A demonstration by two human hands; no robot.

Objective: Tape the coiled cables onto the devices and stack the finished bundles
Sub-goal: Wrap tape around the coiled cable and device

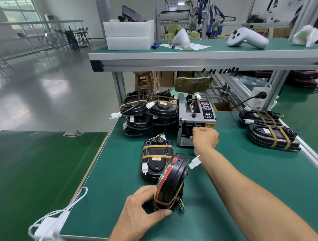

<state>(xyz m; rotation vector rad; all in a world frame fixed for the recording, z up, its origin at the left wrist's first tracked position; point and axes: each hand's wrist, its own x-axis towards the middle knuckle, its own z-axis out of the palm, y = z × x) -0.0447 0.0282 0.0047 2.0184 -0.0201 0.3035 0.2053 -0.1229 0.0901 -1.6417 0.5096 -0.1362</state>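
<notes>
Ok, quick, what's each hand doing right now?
Left hand: grips the device stood on edge on the table.
Right hand: fingers curled at the tape dispenser outlet; whether it pinches tape cannot be told.

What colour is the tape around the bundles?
Brownish tan, clearest in the head view on the flat bundle.

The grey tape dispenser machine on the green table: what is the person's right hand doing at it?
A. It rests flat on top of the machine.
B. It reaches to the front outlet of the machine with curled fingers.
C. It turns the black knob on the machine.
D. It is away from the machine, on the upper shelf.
B: the right hand is at the lower front opening of the grey tape dispenser machine, fingers curled there, below the knob.
</notes>
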